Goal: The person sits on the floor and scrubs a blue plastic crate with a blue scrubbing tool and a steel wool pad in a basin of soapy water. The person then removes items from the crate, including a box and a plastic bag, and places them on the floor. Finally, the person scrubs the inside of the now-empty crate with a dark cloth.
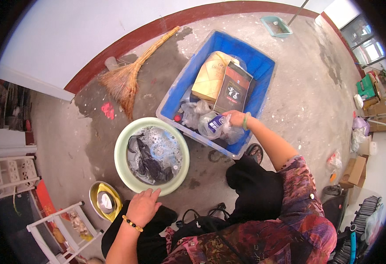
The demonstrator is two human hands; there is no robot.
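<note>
My right hand (235,118) reaches into a blue plastic crate (170,105) and grips a clear plastic bag (230,132); a purple-labelled packet (216,123) shows in the plastic beside it. Behind it in the crate lean a black box (233,87) and a cream-coloured box (210,76). My left hand (144,205) holds nothing, its fingers at the near rim of a pale green basin (119,155); whether it touches the rim I cannot tell. Dark wet cloth (151,165) lies in the basin's sudsy water.
A straw broom (127,74) lies by the wall. At the lower left stand a metal bowl (94,194) with something yellow in it and a white rack (52,219). A light blue dustpan (277,26) is at the back; cardboard boxes (353,171) sit at the right.
</note>
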